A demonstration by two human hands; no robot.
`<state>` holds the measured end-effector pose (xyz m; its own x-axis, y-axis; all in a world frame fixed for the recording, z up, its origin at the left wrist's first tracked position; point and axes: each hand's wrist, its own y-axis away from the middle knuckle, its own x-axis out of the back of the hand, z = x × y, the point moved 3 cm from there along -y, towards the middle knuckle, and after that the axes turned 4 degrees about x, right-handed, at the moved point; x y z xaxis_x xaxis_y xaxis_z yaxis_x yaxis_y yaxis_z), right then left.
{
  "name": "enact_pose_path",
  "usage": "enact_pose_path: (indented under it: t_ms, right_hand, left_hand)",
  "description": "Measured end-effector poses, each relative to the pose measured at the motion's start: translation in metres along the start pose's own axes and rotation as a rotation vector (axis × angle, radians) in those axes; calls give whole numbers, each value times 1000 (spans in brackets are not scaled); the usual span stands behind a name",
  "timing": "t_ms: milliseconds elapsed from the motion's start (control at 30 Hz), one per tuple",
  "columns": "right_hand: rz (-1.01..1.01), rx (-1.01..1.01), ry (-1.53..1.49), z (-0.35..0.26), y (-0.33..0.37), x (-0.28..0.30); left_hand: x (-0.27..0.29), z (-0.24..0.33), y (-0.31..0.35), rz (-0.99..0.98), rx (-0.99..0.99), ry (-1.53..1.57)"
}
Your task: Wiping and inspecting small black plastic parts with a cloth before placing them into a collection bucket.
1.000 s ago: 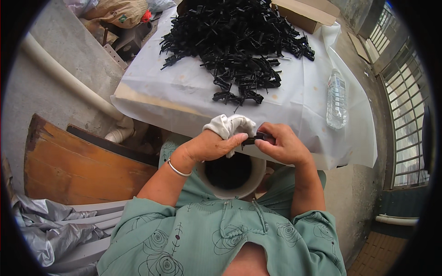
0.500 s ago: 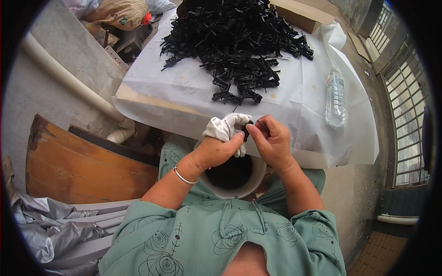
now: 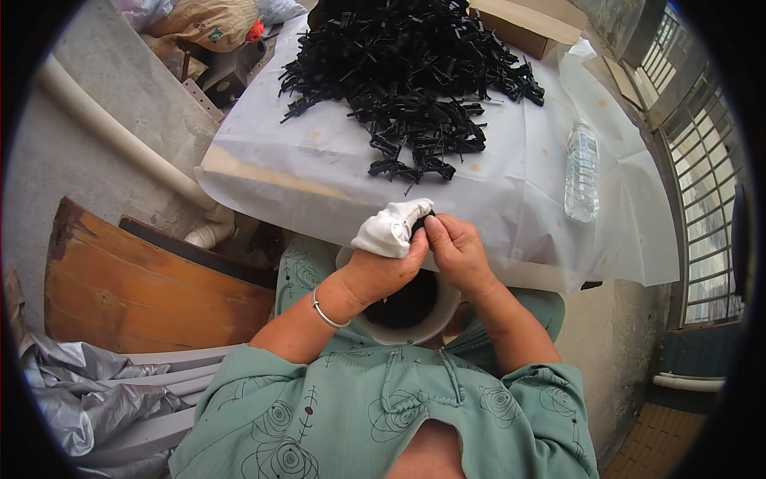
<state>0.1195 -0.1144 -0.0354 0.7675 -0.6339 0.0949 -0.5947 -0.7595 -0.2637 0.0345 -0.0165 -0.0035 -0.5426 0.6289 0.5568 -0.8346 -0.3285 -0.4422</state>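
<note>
White sheeting (image 3: 319, 152) covers one table bearing one black-clip heap (image 3: 415, 72) and one bottle (image 3: 582, 172); left hand (image 3: 383, 267) clutches a cloth (image 3: 392, 227), right hand (image 3: 456, 251) pinches one clip (image 3: 420, 224) over a bucket (image 3: 411, 307)

— Where are we working?
— We're at a makeshift home-workshop corner: bare concrete wall (image 3: 80, 168), drainpipe (image 3: 120, 136), barred window (image 3: 702, 199), and a paper-covered surface (image 3: 519, 199) heaped with black plastic parts (image 3: 407, 72).

A table covered with white sheeting (image 3: 511, 199) is seen in daylight; to its left a grey concrete wall (image 3: 72, 176) with a white pipe (image 3: 120, 136) is found, to its right barred windows (image 3: 702, 231), and below-left a wooden board (image 3: 136, 295)
</note>
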Motion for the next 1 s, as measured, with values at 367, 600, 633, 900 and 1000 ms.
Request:
enact_pose_path:
  t_ms: [367, 600, 633, 900, 1000]
  right_hand:
    - [-264, -11, 412, -12, -6, 14]
    - [-79, 287, 286, -23, -9, 18]
    - [-77, 149, 186, -20, -9, 18]
    - [-145, 80, 66, -14, -7, 9]
    - [-133, 247, 193, -19, -7, 4]
  left_hand:
    - [3, -20, 3, -80, 434, 755]
    - [6, -17, 2, -269, 488, 595]
    - [9, -13, 2, -272, 487, 596]
    - [2, -14, 2, -223, 298, 474]
    - [-3, -12, 2, -103, 183, 352]
